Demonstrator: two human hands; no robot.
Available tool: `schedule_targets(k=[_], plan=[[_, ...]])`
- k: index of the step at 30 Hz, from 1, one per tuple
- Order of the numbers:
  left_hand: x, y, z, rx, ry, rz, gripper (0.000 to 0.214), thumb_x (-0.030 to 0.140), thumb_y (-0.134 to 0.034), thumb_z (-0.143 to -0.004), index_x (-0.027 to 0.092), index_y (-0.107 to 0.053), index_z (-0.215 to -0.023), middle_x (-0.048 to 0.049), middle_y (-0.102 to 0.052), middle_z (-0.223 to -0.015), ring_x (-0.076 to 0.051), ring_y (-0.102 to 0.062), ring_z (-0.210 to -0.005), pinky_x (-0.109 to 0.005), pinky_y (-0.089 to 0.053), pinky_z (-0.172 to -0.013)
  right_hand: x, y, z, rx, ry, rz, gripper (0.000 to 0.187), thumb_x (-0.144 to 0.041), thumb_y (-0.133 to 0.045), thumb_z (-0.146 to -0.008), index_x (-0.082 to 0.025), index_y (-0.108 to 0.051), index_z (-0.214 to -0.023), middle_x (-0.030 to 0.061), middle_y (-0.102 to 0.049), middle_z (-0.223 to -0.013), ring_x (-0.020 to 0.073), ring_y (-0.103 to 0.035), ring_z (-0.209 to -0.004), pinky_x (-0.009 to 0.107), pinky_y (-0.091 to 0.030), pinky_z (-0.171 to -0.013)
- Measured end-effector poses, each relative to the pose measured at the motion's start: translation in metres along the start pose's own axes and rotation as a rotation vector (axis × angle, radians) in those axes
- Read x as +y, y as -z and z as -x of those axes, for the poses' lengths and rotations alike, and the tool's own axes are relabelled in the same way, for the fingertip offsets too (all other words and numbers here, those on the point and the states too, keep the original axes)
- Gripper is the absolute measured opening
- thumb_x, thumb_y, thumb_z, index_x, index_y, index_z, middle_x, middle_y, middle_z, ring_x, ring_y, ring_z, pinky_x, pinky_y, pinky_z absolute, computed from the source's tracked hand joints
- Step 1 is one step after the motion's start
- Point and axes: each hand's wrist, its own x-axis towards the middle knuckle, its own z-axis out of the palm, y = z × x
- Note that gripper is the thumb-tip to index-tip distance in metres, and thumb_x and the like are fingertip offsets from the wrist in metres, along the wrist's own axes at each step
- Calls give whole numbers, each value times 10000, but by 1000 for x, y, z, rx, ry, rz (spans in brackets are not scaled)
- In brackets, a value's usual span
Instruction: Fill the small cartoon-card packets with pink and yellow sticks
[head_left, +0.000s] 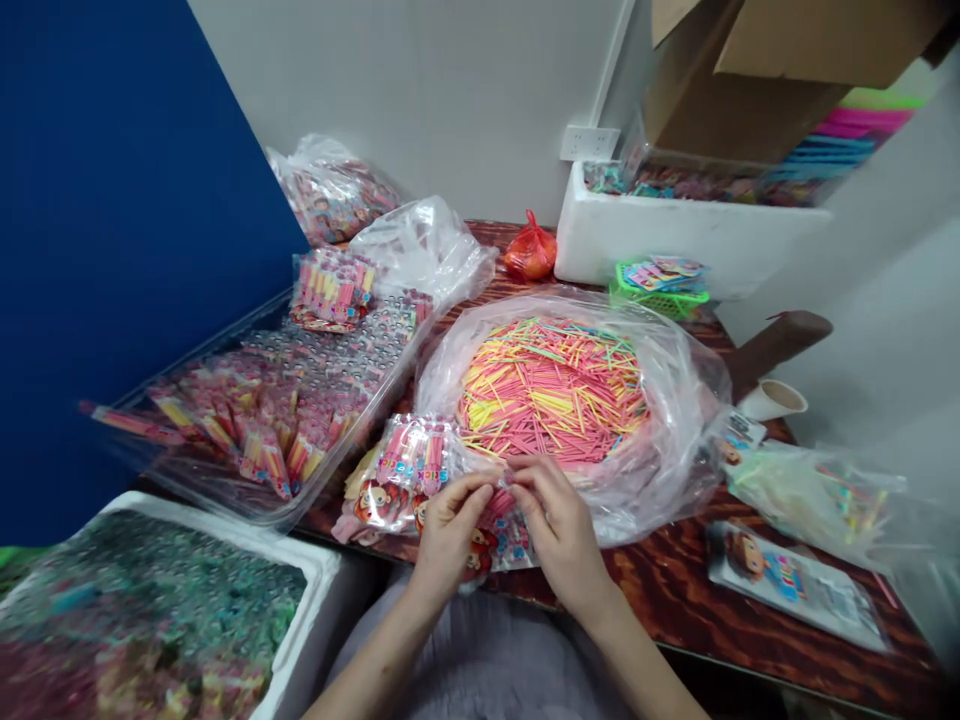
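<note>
Fingertips (489, 487) met low over the near edge of the table (675, 590). Thumb and forefinger of the left hand (450, 535) and of the right hand (561, 535) were pinched together on the top of a small packet (501, 512) of pink sticks; whether its mouth was open or sealed could not be told. The small packet sat right at that near edge, barely over the wood, touching the heap of printed packets (390, 480) on the left hand's side. Just beyond the knuckles lay the big clear bag of loose sticks (551, 390), its plastic spread wide in the middle of the table. A clear tray (247, 505) of filled packets seemed to jut past the left edge, with a white foam box (300, 568) below it by the near left corner. Toward the right edge lay a flat printed packet (795, 585), a bag of mixed sticks (814, 490) and a paper cup (776, 400).

The risk, as I judged it, lay in where the grip was. So close to the edge, any stick sliding from the small packet would likely drop into the lap or to the floor. A slack pinch on slick film could let the whole packet go. A left elbow swung outward might nudge the jutting tray, and a wrist caught in the big bag's plastic could drag sticks across the table
</note>
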Motion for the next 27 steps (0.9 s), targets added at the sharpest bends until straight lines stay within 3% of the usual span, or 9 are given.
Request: schedule_targets(k=[3, 5, 8, 12, 17, 23, 27], plan=[[7, 0, 2, -63, 30, 35, 198, 324, -673, -811, 225, -735, -970, -50, -727, -1021, -211, -644, -984, -319, -474, -907, -2, 3, 3, -24, 9, -39, 166, -225, -500, -932, -250, -644, -854, 61, -640, -1008, 226, -574, -1003, 361, -452, -874], [13, 0, 3, -192, 69, 43, 275, 303, -730, -754, 230, -725, -1019, -49, -721, -1041, -216, -640, -987, -316, -480, -887, -4, 6, 3, -13, 6, -77, 164, -246, -518, -927, -248, -655, -837, 54, -648, -994, 224, -582, -988, 368, -457, -874], [18, 0, 5, -333, 162, 13, 226, 295, -750, -729, 195, -748, -932, -41, -729, -895, -201, -651, -843, -295, -495, -790, -4, 11, 2, 25, -59, -199, 141, -285, -545, -917, -242, -672, -873, 51, -667, -982, 218, -597, -972, 359, -468, -875], [17, 3, 5, -254, 230, 117, 225, 322, -748, -730, 175, -748, -900, -29, -721, -835, -161, -628, -732, -260, -485, -706, 12, 17, 2, 185, -239, -476, 175, -350, -590, -891, -234, -661, -1001, 50, -691, -970, 192, -634, -871, 312, -507, -776], [12, 7, 4, -167, 240, 171, 284, 337, -784, -688, 148, -737, -894, -24, -718, -818, -139, -618, -715, -235, -475, -695, 40, 23, 19, 370, -442, -630, 231, -409, -732, -757, -199, -686, -843, 30, -705, -793, 173, -646, -741, 290, -508, -709], [6, 8, 7, -124, 242, 149, 310, 364, -770, -707, 162, -732, -939, -28, -726, -869, -148, -634, -766, -241, -489, -725, 58, 15, 37, 379, -552, -651, 301, -456, -778, -688, -189, -694, -800, 25, -708, -747, 164, -636, -707, 278, -498, -698], [15, 24, 2, -38, 177, 63, 305, 391, -725, -752, 168, -719, -959, -41, -723, -932, -178, -650, -825, -273, -510, -752, 65, 12, 34, 379, -566, -627, 303, -463, -760, -708, -188, -693, -816, 34, -711, -769, 175, -640, -715, 289, -500, -693]])
